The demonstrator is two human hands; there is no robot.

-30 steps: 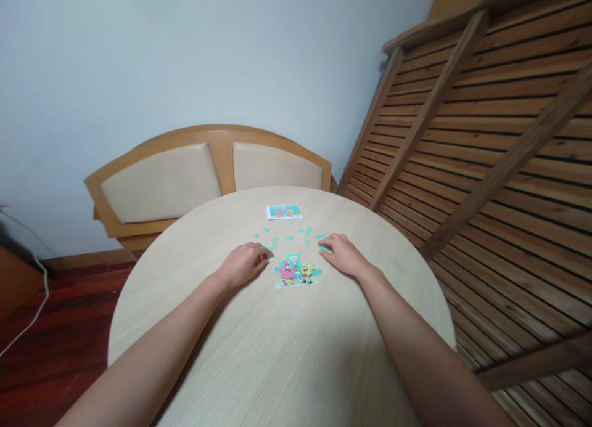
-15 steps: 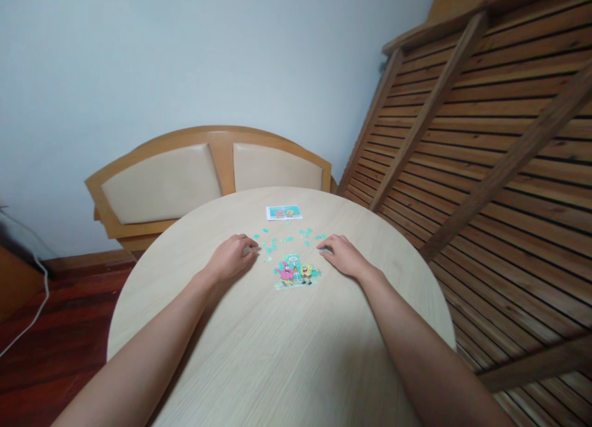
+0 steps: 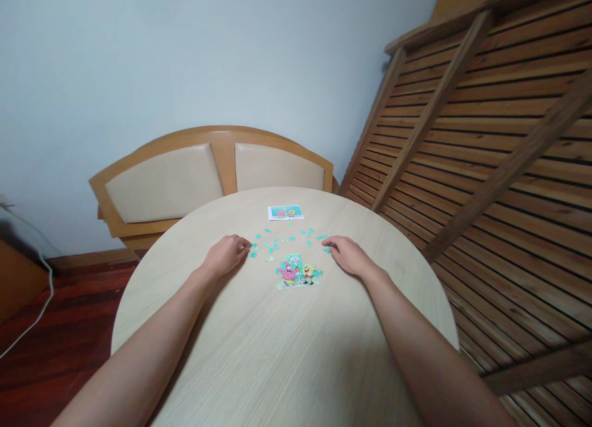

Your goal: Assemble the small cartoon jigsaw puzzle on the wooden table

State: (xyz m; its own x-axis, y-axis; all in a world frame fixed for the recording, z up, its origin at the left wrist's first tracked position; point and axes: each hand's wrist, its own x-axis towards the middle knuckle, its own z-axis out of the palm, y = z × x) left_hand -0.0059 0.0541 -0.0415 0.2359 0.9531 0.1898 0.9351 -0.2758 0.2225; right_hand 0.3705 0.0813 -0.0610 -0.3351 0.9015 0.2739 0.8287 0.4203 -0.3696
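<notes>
A partly joined jigsaw puzzle with a pink and a yellow cartoon figure lies near the middle of the table. Loose turquoise puzzle pieces are scattered beyond it. My left hand rests left of them, fingers curled together beside a few pieces; whatever is between its fingertips is too small to make out. On the right, my right hand lies low over the table, thumb and forefinger apart, with a turquoise piece just by the thumb.
A printed picture card with the same figures lies at the back of the round wooden table. Behind stands a padded wooden headboard against the wall. Slatted wooden panels lean at the right.
My left hand has drawn back slightly to the left, uncovering turquoise pieces by its fingertips. My right hand has shifted slightly right. The joined puzzle looks the same.
</notes>
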